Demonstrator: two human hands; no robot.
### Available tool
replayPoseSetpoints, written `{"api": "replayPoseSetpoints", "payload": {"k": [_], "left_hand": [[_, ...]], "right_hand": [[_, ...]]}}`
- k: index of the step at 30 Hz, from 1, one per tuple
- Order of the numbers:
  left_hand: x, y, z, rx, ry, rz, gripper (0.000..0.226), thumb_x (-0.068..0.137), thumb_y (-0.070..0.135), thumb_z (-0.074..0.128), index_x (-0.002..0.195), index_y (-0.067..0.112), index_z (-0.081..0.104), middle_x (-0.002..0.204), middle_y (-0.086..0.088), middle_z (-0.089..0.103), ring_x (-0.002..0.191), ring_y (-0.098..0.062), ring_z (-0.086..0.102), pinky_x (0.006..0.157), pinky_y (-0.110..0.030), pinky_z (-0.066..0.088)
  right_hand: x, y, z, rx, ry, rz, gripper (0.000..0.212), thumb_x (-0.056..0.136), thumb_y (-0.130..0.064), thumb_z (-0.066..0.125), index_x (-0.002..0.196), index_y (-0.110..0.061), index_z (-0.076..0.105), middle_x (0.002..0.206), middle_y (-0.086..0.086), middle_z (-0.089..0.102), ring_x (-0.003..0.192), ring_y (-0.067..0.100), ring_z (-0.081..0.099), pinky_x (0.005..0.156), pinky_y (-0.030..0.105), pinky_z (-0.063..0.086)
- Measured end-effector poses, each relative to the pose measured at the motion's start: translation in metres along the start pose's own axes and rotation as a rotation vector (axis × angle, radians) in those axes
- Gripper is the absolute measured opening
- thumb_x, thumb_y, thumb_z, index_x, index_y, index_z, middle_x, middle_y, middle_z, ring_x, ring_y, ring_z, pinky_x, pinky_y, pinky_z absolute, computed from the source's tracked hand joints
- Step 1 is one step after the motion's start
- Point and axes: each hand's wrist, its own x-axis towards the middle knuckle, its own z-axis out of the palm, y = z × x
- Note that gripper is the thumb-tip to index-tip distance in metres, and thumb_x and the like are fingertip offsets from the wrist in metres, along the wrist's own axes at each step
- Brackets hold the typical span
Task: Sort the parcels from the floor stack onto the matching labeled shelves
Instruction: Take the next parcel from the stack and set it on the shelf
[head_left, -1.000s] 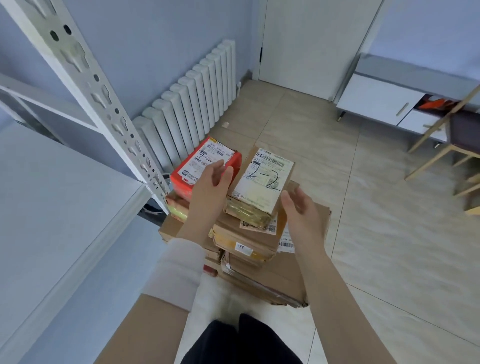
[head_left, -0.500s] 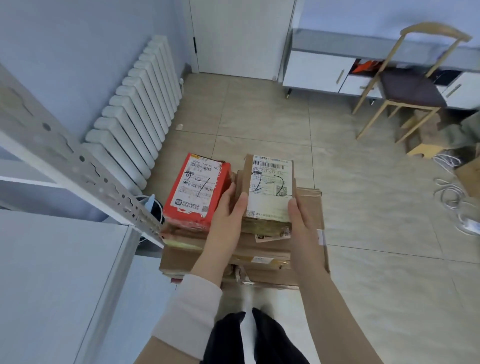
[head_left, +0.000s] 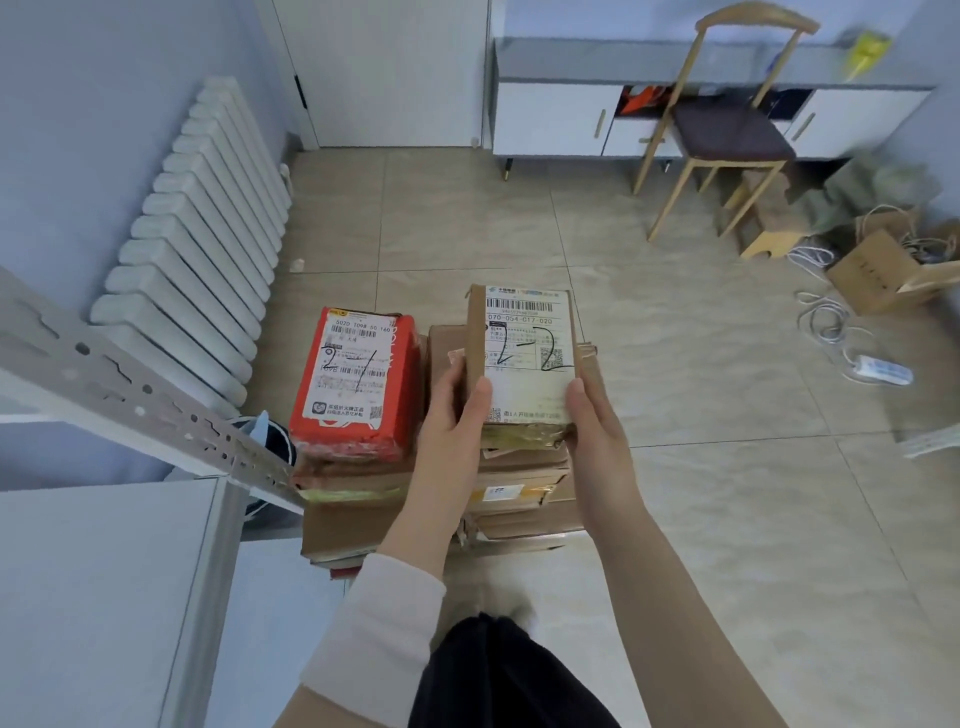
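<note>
Closed in tighter: left hand (head_left: 452, 415) and right hand (head_left: 597, 421) now clasp the 2-2 parcel (head_left: 524, 358) by its side edges | parcel between them, atop the floor stack (head_left: 519, 499) | looks stiff, light cardboard, so lift by those sides

Matt cardboard parcel (head_left: 522, 384) with paper label (head_left: 524, 312) atop the stack (head_left: 519, 499), glossy plastic-wrapped red parcel (head_left: 358, 384) on its left, painted metal post (head_left: 130, 384) farther left, smooth tiles (head_left: 701, 374) beneath.
</note>
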Motion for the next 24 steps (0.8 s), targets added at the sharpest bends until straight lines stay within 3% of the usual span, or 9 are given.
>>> {"api": "replayPoseSetpoints", "payload": {"k": [2,6,10,14,16,18,24], "left_hand": [[-0.002,0.002,0.012,-0.013,-0.052,0.011,0.045,0.095,0.030,0.048,0.139,0.028,0.038,0.123,0.016,0.057,0.109,0.005,0.053,0.073,-0.001,0.046],[-0.006,0.004,0.048,-0.019,-0.153,0.055,0.044,0.096,0.025,0.048,0.139,0.024,0.040,0.129,0.010,0.056,0.114,-0.001,0.054,0.089,-0.013,0.050],[-0.019,0.006,0.102,-0.003,-0.290,0.097,0.040,0.097,0.023,0.047,0.136,0.028,0.042,0.121,0.016,0.059,0.112,-0.001,0.056,0.090,-0.016,0.049],[-0.037,-0.001,0.177,0.034,-0.421,0.120,0.048,0.095,0.033,0.051,0.140,0.023,0.038,0.130,0.012,0.054,0.115,0.003,0.052,0.090,-0.010,0.046],[-0.050,-0.008,0.221,0.051,-0.464,0.122,0.054,0.092,0.035,0.054,0.142,0.021,0.037,0.136,0.008,0.052,0.123,-0.003,0.050,0.104,-0.025,0.041],[-0.065,-0.015,0.267,0.067,-0.523,0.124,0.050,0.096,0.027,0.051,0.142,0.017,0.037,0.137,0.004,0.052,0.125,-0.006,0.049,0.107,-0.031,0.039],[-0.123,-0.033,0.395,0.096,-0.824,0.184,0.041,0.097,0.021,0.049,0.136,0.013,0.042,0.128,0.005,0.058,0.116,-0.002,0.055,0.099,-0.021,0.045]], "right_hand": [[-0.005,-0.005,-0.012,0.022,0.036,-0.028,0.044,0.096,-0.038,0.045,0.140,-0.035,0.042,0.129,-0.017,0.057,0.122,0.006,0.051,0.109,0.038,0.038],[-0.014,-0.015,-0.050,0.060,0.111,-0.091,0.056,0.086,-0.045,0.048,0.140,-0.032,0.042,0.139,-0.013,0.050,0.127,0.006,0.047,0.110,0.036,0.037],[-0.026,-0.023,-0.105,0.105,0.206,-0.143,0.052,0.091,-0.038,0.049,0.142,-0.028,0.041,0.138,-0.010,0.052,0.126,0.006,0.049,0.109,0.036,0.038],[-0.043,-0.032,-0.181,0.135,0.325,-0.191,0.046,0.095,-0.033,0.047,0.140,-0.028,0.043,0.137,-0.011,0.053,0.126,0.005,0.048,0.110,0.036,0.037],[-0.052,-0.036,-0.225,0.152,0.380,-0.196,0.044,0.097,-0.032,0.046,0.141,-0.028,0.042,0.137,-0.012,0.052,0.127,0.005,0.047,0.110,0.036,0.037],[-0.064,-0.037,-0.271,0.173,0.438,-0.207,0.044,0.098,-0.030,0.044,0.141,-0.028,0.041,0.138,-0.011,0.051,0.128,0.006,0.046,0.112,0.037,0.035],[-0.114,-0.038,-0.400,0.224,0.685,-0.257,0.043,0.098,-0.030,0.043,0.141,-0.028,0.042,0.137,-0.014,0.052,0.127,0.003,0.046,0.112,0.034,0.033]]}}
